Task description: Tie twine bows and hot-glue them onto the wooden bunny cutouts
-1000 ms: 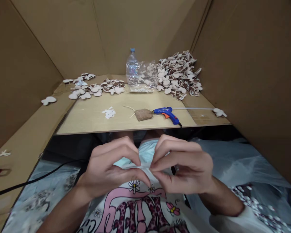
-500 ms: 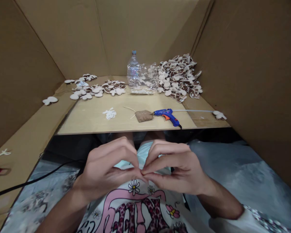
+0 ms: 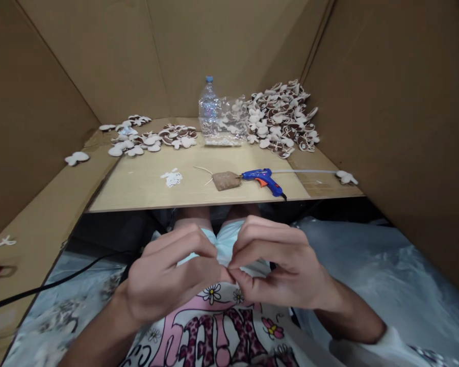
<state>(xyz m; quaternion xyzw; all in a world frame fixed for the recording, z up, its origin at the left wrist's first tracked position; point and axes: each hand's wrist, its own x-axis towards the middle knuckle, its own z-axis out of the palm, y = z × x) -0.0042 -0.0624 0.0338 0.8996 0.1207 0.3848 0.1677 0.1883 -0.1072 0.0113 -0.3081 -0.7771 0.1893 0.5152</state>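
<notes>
My left hand [image 3: 176, 272] and my right hand [image 3: 277, 265] meet above my lap, fingertips pinched together and touching. Whatever they hold, if anything, is too small or hidden to make out. Beyond them on the board [image 3: 137, 196], a blue glue gun [image 3: 262, 178] lies with its nozzle at a brown pad [image 3: 226, 181]. Thin pale strings [image 3: 203, 169] stick out left of the pad. Further left is a small heap of white pieces [image 3: 172, 178].
A large pile of white and brown pieces [image 3: 279, 120] fills the back right, beside a clear plastic bag [image 3: 229, 125] and a bottle [image 3: 209, 102]. More pieces [image 3: 151, 141] lie back left. Cardboard walls [image 3: 398, 102] surround the board. A black cable [image 3: 53, 284] crosses at left.
My left hand has rolled so that its back covers more of the thumb. My right fingers have curled in slightly, and both hands still meet at the fingertips.
</notes>
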